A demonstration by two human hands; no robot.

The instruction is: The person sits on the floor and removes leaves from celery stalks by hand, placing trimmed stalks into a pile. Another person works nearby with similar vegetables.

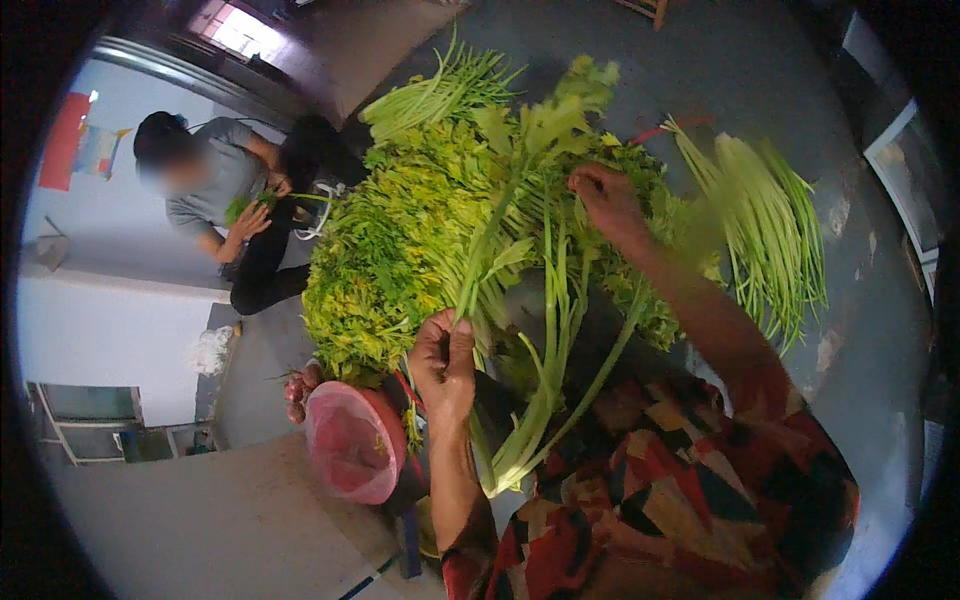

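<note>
My left hand (444, 352) is closed around a green celery stalk (489, 232) whose leafy top points up and away from me. To its right, my right hand (606, 196) is raised over the leaves with its fingers curled; whether a leaf is between the fingertips is unclear. On my lap rests a bunch of celery (551, 360), its pale root end towards me. Beyond both hands lies a large heap of leafy celery (420, 217), yellow and green.
Stripped long stalks (765, 232) lie on the floor at the right, and another bundle (442, 90) lies behind the heap. A pink basin with a plastic liner (356, 442) stands lower left beside red onions or similar bulbs (300, 391). A seated person (225, 172) handles greens at the left.
</note>
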